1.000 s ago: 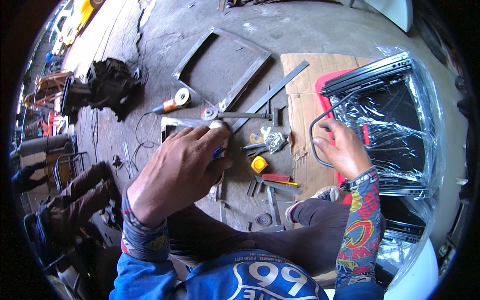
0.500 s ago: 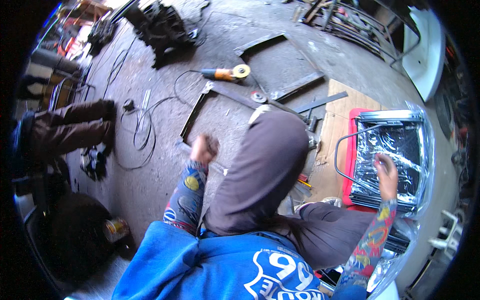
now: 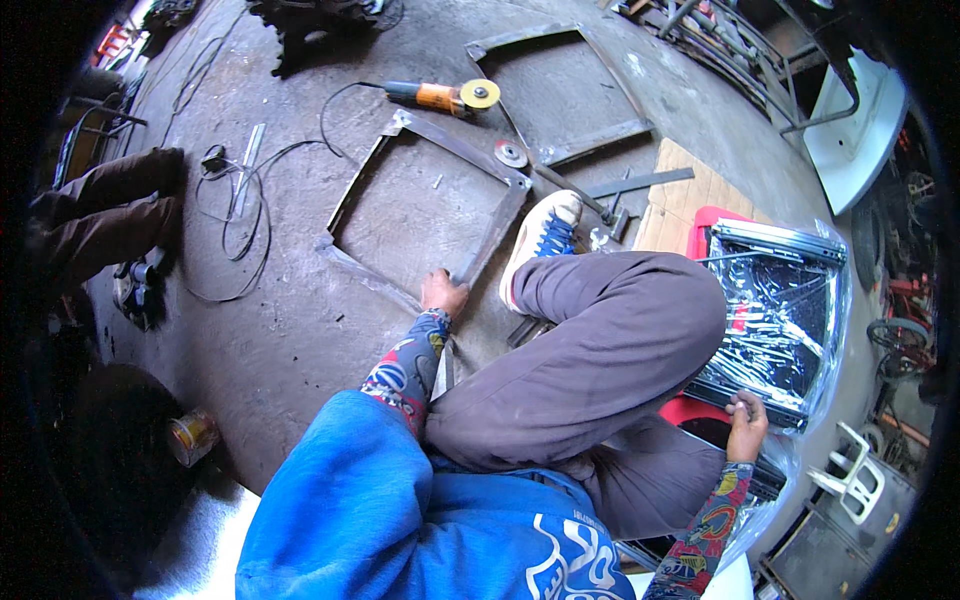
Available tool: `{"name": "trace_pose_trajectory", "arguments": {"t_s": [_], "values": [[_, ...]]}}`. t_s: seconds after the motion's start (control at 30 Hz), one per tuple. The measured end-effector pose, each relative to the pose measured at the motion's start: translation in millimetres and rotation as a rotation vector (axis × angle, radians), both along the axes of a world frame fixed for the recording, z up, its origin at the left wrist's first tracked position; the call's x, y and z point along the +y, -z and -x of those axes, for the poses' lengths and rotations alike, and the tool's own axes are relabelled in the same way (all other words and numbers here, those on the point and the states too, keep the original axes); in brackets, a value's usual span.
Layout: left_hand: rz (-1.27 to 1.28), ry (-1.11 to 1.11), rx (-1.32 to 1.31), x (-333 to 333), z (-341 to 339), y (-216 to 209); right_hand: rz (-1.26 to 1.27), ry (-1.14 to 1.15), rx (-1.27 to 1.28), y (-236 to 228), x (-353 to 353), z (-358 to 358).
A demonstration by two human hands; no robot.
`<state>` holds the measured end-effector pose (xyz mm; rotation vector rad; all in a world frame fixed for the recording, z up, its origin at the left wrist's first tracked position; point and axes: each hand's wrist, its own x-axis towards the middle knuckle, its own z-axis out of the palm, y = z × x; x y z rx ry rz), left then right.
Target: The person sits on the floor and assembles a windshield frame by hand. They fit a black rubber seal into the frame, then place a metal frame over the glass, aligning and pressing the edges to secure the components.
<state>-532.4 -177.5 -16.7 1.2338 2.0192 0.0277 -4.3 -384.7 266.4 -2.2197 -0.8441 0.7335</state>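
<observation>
My left hand (image 3: 443, 292) is closed on the near corner of a square metal frame (image 3: 395, 168) lying flat on the floor. Its fingers curl over the bar there, though their tips are hidden. Over by the near edge of a plastic-wrapped dark panel (image 3: 775, 310) with metal rails, my right hand (image 3: 746, 425) has loosely bent fingers, with nothing visible in them. Beyond the first frame lies a second metal frame (image 3: 600, 150). An orange angle grinder (image 3: 438, 96) with a yellow disc rests by both frames.
A loose disc (image 3: 510, 153), a hammer (image 3: 570, 190) and a flat metal bar (image 3: 640, 182) lie near my shoe (image 3: 548, 235). The grinder's cord (image 3: 265, 215) loops across the floor at left. Another person's legs (image 3: 115, 205) are at far left. Cardboard (image 3: 665, 205) lies beside the wrapped panel.
My left hand has come down onto the frame's near corner. My right hand has moved nearer to me along the wrapped panel. My raised knee has swung right, uncovering my shoe and more of the frame.
</observation>
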Motion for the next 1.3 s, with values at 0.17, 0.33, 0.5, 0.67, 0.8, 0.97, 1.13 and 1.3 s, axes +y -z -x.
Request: {"name": "trace_pose_trajectory", "arguments": {"t_s": [0.17, 0.33, 0.5, 0.67, 0.8, 0.97, 1.13, 1.3], "values": [[0.187, 0.095, 0.006, 9.7, -25.7, -13.2, 0.094, -0.005, -0.029, -0.5, -8.3, 13.8], [0.225, 0.131, -0.015, 22.8, -5.4, -24.3, 0.119, -0.013, -0.043, 8.3, 3.6, 13.7], [0.066, 0.056, -0.001, 14.9, 10.0, -73.7, 0.061, -0.082, 0.032, 19.3, 31.2, 13.5], [-0.1, 0.031, 0.049, 12.2, 22.3, -157.0, 0.115, -0.229, 0.007, 21.5, 56.5, 22.1], [-0.129, -0.055, -0.231, 21.8, 35.4, -225.6, 0.082, -0.309, 0.004, 24.4, 74.9, 31.4], [-0.183, -0.116, -0.485, 25.6, 53.8, -269.6, 0.178, -0.403, -0.033, 24.1, 89.0, 45.1], [-0.209, -0.282, -0.372, 18.0, 87.3, -264.3, 0.27, -0.482, -0.048, 21.8, 89.8, 53.8], [-0.296, -0.438, -0.342, 9.1, 123.0, -265.0, 0.255, -0.421, 0.002, 26.4, 93.2, 49.3]]}}
